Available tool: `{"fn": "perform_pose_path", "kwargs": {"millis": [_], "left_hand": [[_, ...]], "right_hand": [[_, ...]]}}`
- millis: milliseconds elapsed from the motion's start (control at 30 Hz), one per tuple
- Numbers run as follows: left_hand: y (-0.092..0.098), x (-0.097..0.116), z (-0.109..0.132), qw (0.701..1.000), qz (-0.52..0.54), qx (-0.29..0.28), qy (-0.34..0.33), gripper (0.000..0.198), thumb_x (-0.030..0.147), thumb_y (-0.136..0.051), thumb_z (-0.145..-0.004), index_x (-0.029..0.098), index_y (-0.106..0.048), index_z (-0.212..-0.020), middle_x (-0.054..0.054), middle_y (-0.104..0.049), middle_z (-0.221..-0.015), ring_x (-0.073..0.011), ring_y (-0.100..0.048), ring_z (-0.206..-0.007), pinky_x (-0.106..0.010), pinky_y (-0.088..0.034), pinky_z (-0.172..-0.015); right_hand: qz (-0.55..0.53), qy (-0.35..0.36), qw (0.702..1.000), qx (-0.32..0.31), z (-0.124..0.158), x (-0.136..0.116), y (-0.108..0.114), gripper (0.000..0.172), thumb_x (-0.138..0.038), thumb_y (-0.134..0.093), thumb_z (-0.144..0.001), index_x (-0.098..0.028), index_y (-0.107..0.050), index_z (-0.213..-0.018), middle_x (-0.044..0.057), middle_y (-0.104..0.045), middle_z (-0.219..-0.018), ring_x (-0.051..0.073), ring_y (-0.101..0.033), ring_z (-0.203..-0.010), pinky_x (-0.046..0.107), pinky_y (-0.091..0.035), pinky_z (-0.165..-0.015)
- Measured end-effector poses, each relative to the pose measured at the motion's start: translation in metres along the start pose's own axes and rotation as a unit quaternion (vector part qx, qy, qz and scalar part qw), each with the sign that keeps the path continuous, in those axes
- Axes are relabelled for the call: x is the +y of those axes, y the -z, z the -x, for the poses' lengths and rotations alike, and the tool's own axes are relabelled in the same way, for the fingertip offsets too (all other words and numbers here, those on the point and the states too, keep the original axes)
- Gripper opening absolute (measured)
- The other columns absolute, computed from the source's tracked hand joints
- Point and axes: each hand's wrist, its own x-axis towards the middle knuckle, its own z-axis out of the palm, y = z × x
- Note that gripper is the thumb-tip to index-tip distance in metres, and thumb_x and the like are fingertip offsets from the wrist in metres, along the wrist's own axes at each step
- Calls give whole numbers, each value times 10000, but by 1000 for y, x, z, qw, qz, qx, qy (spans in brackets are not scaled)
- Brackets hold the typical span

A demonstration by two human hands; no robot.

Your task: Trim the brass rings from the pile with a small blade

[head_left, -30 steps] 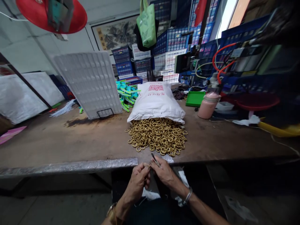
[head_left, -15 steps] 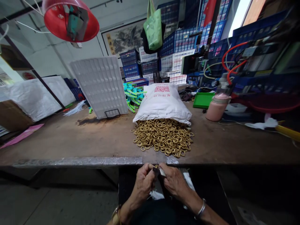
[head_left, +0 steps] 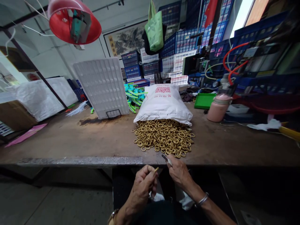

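Just below the table's front edge, my left hand (head_left: 143, 183) pinches a brass-coloured ring (head_left: 156, 169), seen nearly edge-on, between thumb and fingertips. My right hand (head_left: 180, 172) is up at the edge, to the right of the left hand and apart from it. Its fingers are closed around a small dark-bladed tool (head_left: 165, 158) with a pale grip, which looks like a small knife. The tool's tip points left, close to the front of a heap of similar rings (head_left: 164, 137). These rings spill from the mouth of a white woven sack (head_left: 165, 104) lying on the table.
A tall white ribbed panel (head_left: 100, 87) stands in a wire holder left of the sack, beside green-and-turquoise plastic pieces (head_left: 134, 97). To the right are a green tray (head_left: 203, 100) and a pink bottle (head_left: 218, 109). A red lamp (head_left: 75, 23) hangs at upper left.
My hands were together at the ring, with the tool against it. Now the right hand has moved up and right with the tool, while the left still holds the ring low.
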Motion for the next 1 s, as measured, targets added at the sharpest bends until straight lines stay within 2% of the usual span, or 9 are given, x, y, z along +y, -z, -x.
{"fn": "perform_pose_path", "kwargs": {"millis": [100,167,267,367,567,667,800,867,1000], "left_hand": [[4,-3,-5,996,73,20,45,289,421,-560,-724,172,-417,-697,52,-468,-543,-25,-362,-362,-139,-244,-335],[8,-5,-9,992,108,26,55,281,408,-562,-726,162,-427,-701,32,-498,-596,-30,-387,-395,-141,-246,-344],[11,-10,-15,990,129,25,57,255,381,-545,-742,145,-452,-714,-10,-543,-668,-45,-421,-436,-154,-262,-353],[13,-16,-23,988,139,27,66,244,381,-522,-755,147,-459,-724,-19,-559,-664,-52,-420,-420,-159,-249,-342],[17,-20,-35,975,202,6,95,225,327,-506,-771,154,-522,-914,2,-542,-624,-55,-419,-409,-159,-248,-347],[22,-20,-42,959,249,4,133,197,302,-510,-774,124,-557,-845,-14,-545,-648,-58,-450,-456,-157,-273,-369],[23,-23,-54,944,288,29,161,190,287,-565,-744,104,-556,-695,-42,-568,-695,-75,-506,-533,-147,-307,-390],[22,-25,-62,948,273,36,158,168,258,-603,-714,103,-551,-672,-43,-574,-708,-86,-526,-560,-146,-325,-395],[15,-25,-80,964,221,12,148,179,263,-637,-679,122,-528,-662,-5,-540,-643,-82,-514,-530,-145,-330,-379]], "right_hand": [[-8,-30,998,57,-8,12,3,131,-151,-342,-746,-197,-464,-763,11,-559,-654,141,-530,-613,221,-307,-559],[4,-58,996,74,-13,23,4,124,-183,-346,-763,-195,-466,-792,15,-565,-665,149,-539,-619,227,-315,-560],[18,-79,995,61,-15,37,3,135,-185,-348,-772,-191,-475,-819,18,-576,-667,158,-553,-623,233,-321,-557],[18,-63,997,51,-15,41,-2,153,-173,-371,-767,-194,-490,-860,29,-605,-739,160,-571,-681,231,-336,-577],[71,-42,996,16,-20,32,-12,254,-172,-428,-771,-225,-491,-1011,29,-630,-883,159,-588,-755,234,-336,-601],[116,-54,992,-17,-23,27,-11,251,-150,-432,-774,-240,-501,-998,30,-632,-924,152,-589,-779,233,-317,-597],[159,-66,985,-29,-26,24,-11,246,-111,-412,-775,-233,-504,-969,25,-641,-860,149,-590,-716,242,-273,-561],[158,-65,985,-28,-27,25,-11,224,-104,-416,-767,-225,-507,-932,22,-641,-817,143,-583,-676,244,-247,-538],[131,-68,989,-23,-31,34,-10,183,-101,-433,-738,-215,-506,-861,9,-626,-715,128,-555,-594,238,-219,-507]]}}
